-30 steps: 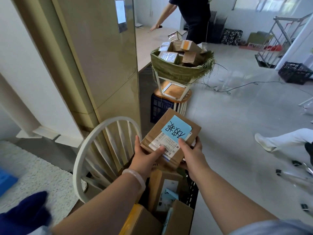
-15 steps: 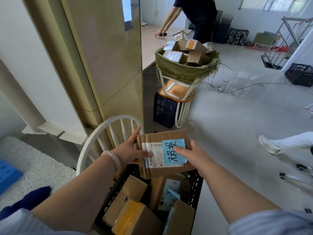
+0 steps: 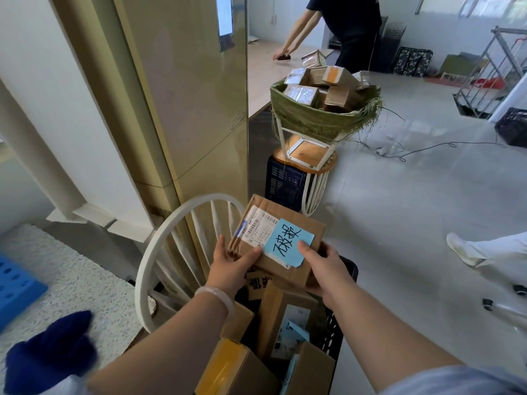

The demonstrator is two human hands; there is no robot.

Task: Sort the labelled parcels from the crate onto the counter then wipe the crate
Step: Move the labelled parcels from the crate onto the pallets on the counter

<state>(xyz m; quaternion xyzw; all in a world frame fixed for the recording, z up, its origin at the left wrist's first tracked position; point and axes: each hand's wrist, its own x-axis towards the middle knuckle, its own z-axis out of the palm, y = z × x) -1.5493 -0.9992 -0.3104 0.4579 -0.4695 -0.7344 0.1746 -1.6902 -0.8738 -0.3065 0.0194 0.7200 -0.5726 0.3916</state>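
A flat brown cardboard parcel point(image 3: 288, 223) with a white shipping label and a blue handwritten note is held above the black crate point(image 3: 333, 329). My left hand point(image 3: 232, 263) grips its left edge, thumb on top. On the right edge, my right hand point(image 3: 325, 266) holds it with the thumb resting on the blue note. The crate below holds several more cardboard parcels, one with yellow tape point(image 3: 225, 366) and one with another blue note point(image 3: 296, 332). The wooden counter point(image 3: 265, 72) runs along the back, past the tall cabinet.
A white round-backed chair point(image 3: 171, 252) stands left of the crate, against a tall beige cabinet point(image 3: 182, 95). A green sack of parcels point(image 3: 322, 115) sits on a white frame over a stool and dark crate. A person in black leans on the counter; cables lie on the floor.
The parcel has been turned in my hands, from tilted to level to tilted back, and stays over the crate. The view has shifted a little closer.
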